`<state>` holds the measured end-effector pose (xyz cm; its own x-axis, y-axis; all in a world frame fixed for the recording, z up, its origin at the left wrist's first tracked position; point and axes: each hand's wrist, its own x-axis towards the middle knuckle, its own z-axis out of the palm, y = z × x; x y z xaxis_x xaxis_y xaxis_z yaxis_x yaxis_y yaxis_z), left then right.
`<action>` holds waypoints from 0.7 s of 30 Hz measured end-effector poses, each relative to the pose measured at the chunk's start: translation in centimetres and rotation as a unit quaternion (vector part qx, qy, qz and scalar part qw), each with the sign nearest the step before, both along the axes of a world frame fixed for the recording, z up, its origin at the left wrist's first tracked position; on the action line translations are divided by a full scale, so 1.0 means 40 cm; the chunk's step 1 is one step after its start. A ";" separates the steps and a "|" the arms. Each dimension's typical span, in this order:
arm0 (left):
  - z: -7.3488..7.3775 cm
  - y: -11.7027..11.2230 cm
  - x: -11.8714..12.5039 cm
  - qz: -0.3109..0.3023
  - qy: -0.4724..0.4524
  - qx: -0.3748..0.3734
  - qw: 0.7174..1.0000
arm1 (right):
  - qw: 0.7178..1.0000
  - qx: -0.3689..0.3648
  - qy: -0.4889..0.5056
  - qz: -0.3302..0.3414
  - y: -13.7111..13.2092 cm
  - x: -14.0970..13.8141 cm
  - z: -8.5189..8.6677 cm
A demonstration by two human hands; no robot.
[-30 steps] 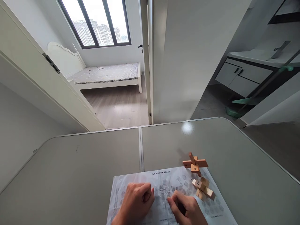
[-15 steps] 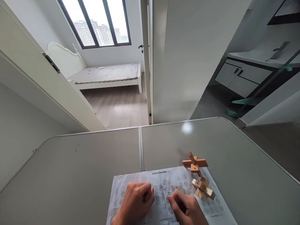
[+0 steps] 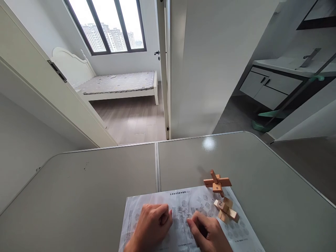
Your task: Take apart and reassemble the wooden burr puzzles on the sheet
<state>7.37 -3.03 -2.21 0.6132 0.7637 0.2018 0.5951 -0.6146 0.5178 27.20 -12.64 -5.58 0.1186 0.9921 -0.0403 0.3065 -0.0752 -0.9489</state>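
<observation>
My left hand [image 3: 154,224] rests on a printed instruction sheet [image 3: 181,200], its fingers curled into a loose fist with nothing visible inside. Beside it, apart by a small gap, my right hand [image 3: 209,231] is also curled closed on the sheet, thumb against the bent fingers. Just past the right hand, a light wooden interlocking puzzle [image 3: 226,210] marked with a 2 sits on the paper. Farther back, a reddish-brown wooden burr puzzle [image 3: 217,182] stands at the sheet's upper right edge. Neither hand touches a puzzle.
The sheet lies on a grey table [image 3: 105,185] with a metal-edged seam down its middle. Beyond the table are a doorway to a room with a bed [image 3: 118,84], a white wall, and a washroom with a sink cabinet [image 3: 270,84] at right.
</observation>
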 end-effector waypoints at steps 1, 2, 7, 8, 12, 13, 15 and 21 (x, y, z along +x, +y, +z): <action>0.000 0.000 0.000 0.000 0.001 -0.002 1.000 | 1.000 0.003 0.000 -0.001 0.000 0.000 -0.001; 0.000 0.000 0.000 -0.001 0.001 -0.004 1.000 | 1.000 0.006 0.000 -0.001 0.000 0.000 -0.002; -0.003 -0.002 0.000 0.000 0.002 -0.005 1.000 | 1.000 0.009 -0.003 -0.001 0.001 0.000 -0.002; -0.003 -0.002 0.000 0.000 0.001 -0.004 1.000 | 1.000 0.010 -0.004 -0.001 0.001 0.000 -0.002; -0.003 0.001 0.000 -0.002 0.000 0.001 1.000 | 1.000 0.010 -0.008 -0.001 0.002 0.001 -0.001; -0.003 0.002 0.001 -0.002 0.000 0.001 1.000 | 1.000 0.011 -0.009 -0.002 0.002 0.000 -0.001; -0.003 0.003 0.001 -0.001 0.000 -0.001 1.000 | 1.000 0.012 -0.007 -0.003 0.002 0.000 -0.001; -0.002 -0.001 -0.001 0.002 -0.003 -0.015 1.000 | 1.000 0.009 0.007 0.001 0.002 -0.001 0.007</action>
<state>7.32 -3.06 -2.29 0.6095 0.7715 0.1825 0.5941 -0.5969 0.5393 27.17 -12.57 -5.32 0.1155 0.9930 -0.0250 0.2927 -0.0581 -0.9544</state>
